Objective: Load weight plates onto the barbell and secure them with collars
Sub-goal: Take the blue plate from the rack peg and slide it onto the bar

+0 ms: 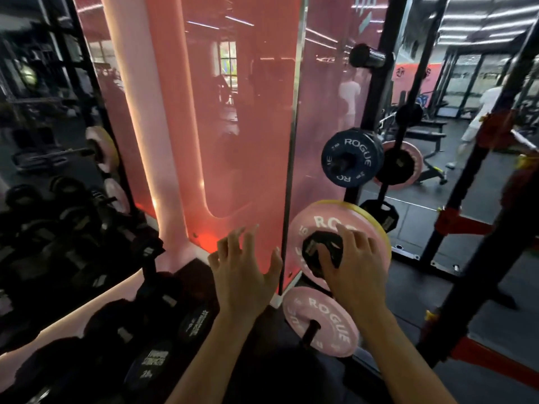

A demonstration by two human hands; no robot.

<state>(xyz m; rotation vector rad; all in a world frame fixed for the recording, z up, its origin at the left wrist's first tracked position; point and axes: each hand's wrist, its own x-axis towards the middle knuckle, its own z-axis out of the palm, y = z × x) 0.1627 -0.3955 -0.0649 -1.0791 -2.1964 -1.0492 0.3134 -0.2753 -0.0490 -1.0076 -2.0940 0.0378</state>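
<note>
Black and small, a plate (322, 253) sits at the hub of a larger pink plate (338, 243) on a storage peg of the rack, and the right hand (354, 258) is curled over it, fingers wrapped round its edge and thumb tucked underneath. The left hand (243, 265) hangs just beside it to the left, fingers spread and relaxed, holding nothing, in front of the glossy pink panel (210, 112). I judge the step to be picking plates off storage; the barbell itself I cannot make out with any certainty, and no collar is visible. The main risk is a one-handed lift: if the black plate catches on the peg or drags the pink one outward, either could slide off and drop onto the pink plate below (320, 320) or toward the feet. A second hand under the rim would steady it. The pink plates look smooth and rubbery, round with white raised lettering, the upper one backed by a thin yellow-rimmed disc (376, 220). Above hangs a dark blue plate (351, 158) of the same stamp. At left, black dumbbells (151, 360) with blunt faceted heads crowd a rack, matte and dull in the low light.
</note>
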